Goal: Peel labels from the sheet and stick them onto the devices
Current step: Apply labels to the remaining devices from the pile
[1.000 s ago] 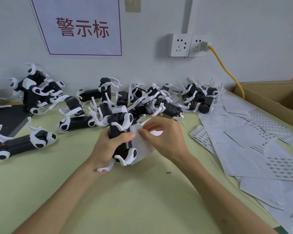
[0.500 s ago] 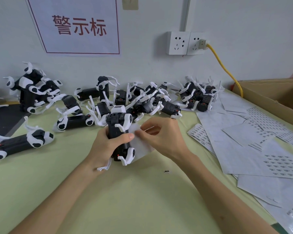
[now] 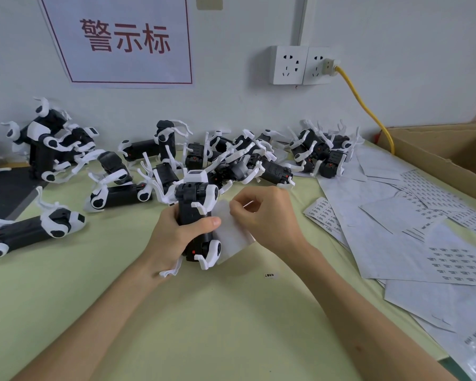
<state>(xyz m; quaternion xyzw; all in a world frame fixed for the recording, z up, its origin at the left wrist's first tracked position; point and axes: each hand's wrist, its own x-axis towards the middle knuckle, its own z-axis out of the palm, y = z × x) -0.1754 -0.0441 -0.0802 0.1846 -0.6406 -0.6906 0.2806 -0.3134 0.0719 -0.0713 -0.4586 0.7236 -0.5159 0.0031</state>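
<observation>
A black-and-white device point(image 3: 194, 215) stands upright at mid-table point(image 3: 231, 334), with the left hand point(image 3: 171, 237) fingers clamped round its body. Touching it at 3 o'clock is a small label sheet point(image 3: 232, 240). The right hand point(image 3: 270, 218) pinches the sheet's top edge with curled fingers. Other devices point(image 3: 231, 158) are heaped at 12 o'clock and loose sheets point(image 3: 390, 243) spread at 3. A cardboard box point(image 3: 437, 160) sits at 2 o'clock; its contents are hidden.

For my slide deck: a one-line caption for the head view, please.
The left hand grips a black-and-white device while the right hand pinches the label sheet beside it.
</observation>
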